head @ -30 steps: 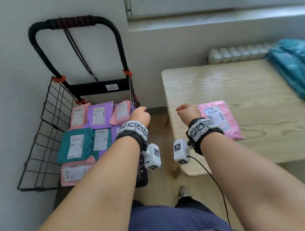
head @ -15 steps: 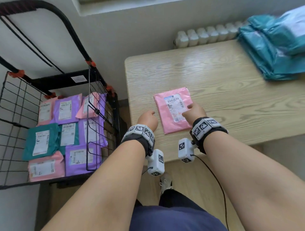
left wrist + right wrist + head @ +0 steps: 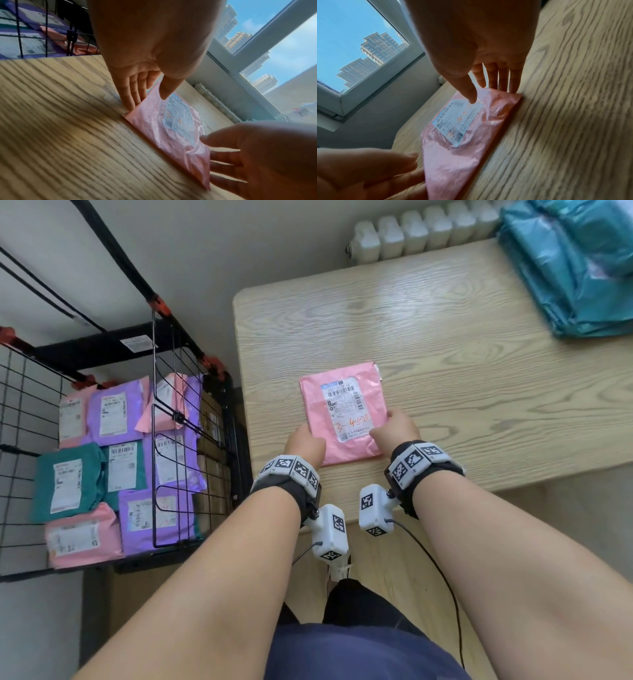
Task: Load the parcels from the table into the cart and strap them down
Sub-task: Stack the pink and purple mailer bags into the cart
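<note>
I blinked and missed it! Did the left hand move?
Yes. The left hand went right, from the cart's wire side onto the table, and now touches the pink parcel.

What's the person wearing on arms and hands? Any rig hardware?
Bare forearms, no sleeves or gloves. Each wrist has a black strap with white square-marker tiles. A white camera block with black markers hangs under each wrist, each trailing a thin black cable.

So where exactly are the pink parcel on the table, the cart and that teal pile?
pink parcel (image 3: 342, 405), head view, on its white shipping label.
cart (image 3: 176, 392), head view, on the wire side panel.
teal pile (image 3: 575, 268), head view, on the top bag at the table's far right corner.
</note>
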The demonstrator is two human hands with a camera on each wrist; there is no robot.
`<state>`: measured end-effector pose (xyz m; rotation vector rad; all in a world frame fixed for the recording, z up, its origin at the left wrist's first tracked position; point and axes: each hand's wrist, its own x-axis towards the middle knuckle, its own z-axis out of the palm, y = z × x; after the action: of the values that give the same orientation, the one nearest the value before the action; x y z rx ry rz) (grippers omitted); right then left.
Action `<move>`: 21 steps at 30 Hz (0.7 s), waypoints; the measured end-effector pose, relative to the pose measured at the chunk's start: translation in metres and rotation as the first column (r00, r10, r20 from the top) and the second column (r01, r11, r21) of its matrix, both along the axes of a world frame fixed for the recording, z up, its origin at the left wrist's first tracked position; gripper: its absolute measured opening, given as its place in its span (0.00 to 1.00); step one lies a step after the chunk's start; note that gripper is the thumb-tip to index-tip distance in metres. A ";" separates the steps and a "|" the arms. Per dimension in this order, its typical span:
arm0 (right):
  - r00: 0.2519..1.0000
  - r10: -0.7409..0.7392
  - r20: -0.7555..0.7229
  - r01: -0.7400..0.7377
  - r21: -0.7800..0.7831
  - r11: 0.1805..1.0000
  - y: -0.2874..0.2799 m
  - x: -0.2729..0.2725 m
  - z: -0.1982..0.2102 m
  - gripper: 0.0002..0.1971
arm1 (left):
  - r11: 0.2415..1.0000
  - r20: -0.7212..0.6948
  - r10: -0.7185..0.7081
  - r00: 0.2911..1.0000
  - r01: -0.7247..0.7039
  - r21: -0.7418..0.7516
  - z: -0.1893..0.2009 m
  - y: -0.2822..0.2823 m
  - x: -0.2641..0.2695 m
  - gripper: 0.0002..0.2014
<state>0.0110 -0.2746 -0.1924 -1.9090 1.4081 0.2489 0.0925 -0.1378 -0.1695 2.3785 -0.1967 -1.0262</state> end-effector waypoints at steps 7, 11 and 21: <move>1.000 -0.017 -0.014 0.017 0.011 1.000 0.002 0.000 0.002 0.15 | 0.988 0.015 0.149 0.989 -0.148 -0.048 -0.003 0.011 0.008 0.18; 1.000 -0.017 0.001 0.017 0.041 0.999 0.010 0.008 0.009 0.12 | 0.981 0.064 0.191 0.979 -0.188 -0.053 0.001 0.025 0.017 0.14; 0.982 0.096 0.165 -0.106 0.055 0.993 0.065 0.071 0.039 0.13 | 0.934 0.298 0.357 0.885 -0.348 -0.084 0.019 0.092 0.055 0.12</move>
<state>0.0815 -0.2100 -0.1531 -1.9057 1.1844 0.1797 0.1477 -0.0459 -0.1505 2.4183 0.1097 -0.4753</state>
